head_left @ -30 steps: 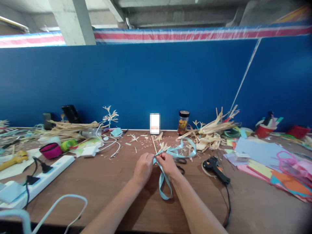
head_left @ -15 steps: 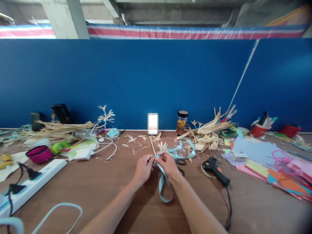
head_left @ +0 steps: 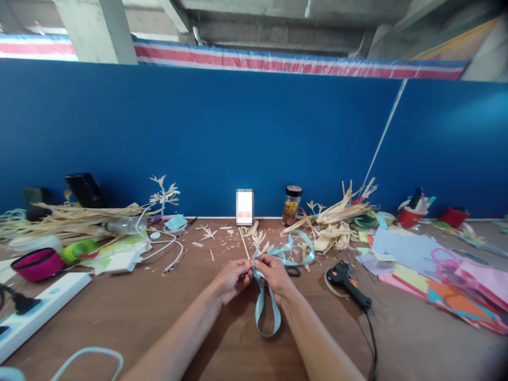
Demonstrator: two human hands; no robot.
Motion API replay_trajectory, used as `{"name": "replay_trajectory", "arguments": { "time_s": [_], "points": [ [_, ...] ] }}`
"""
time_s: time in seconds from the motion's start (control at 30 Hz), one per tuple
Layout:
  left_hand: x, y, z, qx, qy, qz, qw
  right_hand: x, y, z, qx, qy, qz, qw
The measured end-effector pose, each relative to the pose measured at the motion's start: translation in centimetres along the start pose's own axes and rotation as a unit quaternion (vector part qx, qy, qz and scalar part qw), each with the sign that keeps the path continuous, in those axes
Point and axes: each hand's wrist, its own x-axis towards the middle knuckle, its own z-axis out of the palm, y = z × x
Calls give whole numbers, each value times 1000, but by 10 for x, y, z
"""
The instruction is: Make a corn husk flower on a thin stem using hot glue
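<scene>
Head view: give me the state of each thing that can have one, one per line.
Left hand, fingertips pinched together; exact grip hidden
Right hand, pinching the light blue ribbon
Light blue ribbon, looped below the hands
Husk flower, petals spread
Jar, upright, lid on
Clear bottle, lying on its side
Glue gun, lying down
Red cup, upright, holding items
Power strip, black plug inserted

Reaching forward with bare forearms (head_left: 315,333) slanted inward, holding left grip (head_left: 233,279) and right grip (head_left: 275,276) close together at the fingertips (head_left: 246,265), pinching on both sides, curling the lower left fingers (head_left: 240,288).
</scene>
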Motion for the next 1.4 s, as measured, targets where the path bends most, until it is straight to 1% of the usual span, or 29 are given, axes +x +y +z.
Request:
{"name": "replay_trajectory", "arguments": {
  "time_s": [0.1,0.23,0.3,0.4,0.47,0.53,0.6,0.8,0.9,0.97,1.07,1.13,1.3,1.4],
  "points": [
    [0,0,4,-28,-6,-6,1000,2,0,-1,-10,18,-16,1000],
    [0,-2,9,-42,2,8,999,4,2,-3,-27,37,-38,998],
    [0,-4,10,-30,24,33,999,5,3,-2,-33,42,-49,997],
    [0,-9,11,4,85,80,993,5,4,-1,-40,49,-64,996],
    [0,-13,11,6,106,87,991,4,3,0,-47,54,-75,995],
    [-1,-15,10,-7,100,79,992,3,2,1,-60,59,-88,993],
    [-2,-14,8,-25,84,64,994,2,2,2,-65,53,-93,992],
    [-4,-10,3,-83,34,22,996,-2,1,5,0,5,-50,999],
    [-6,-9,2,-126,18,1,992,-3,1,6,15,-3,-35,999],
    [-7,-8,3,-131,16,-5,991,-3,0,6,19,-7,-33,999],
    [-8,-9,4,-108,13,15,994,-3,0,5,25,-20,-34,999],
    [-8,-10,5,-81,20,39,996,-3,0,5,25,-20,-39,999],
    [-8,-10,5,-35,93,124,987,-2,0,3,24,14,-21,999],
    [-10,-8,4,-47,94,161,981,-2,1,2,16,15,-2,1000]
  ]
}}
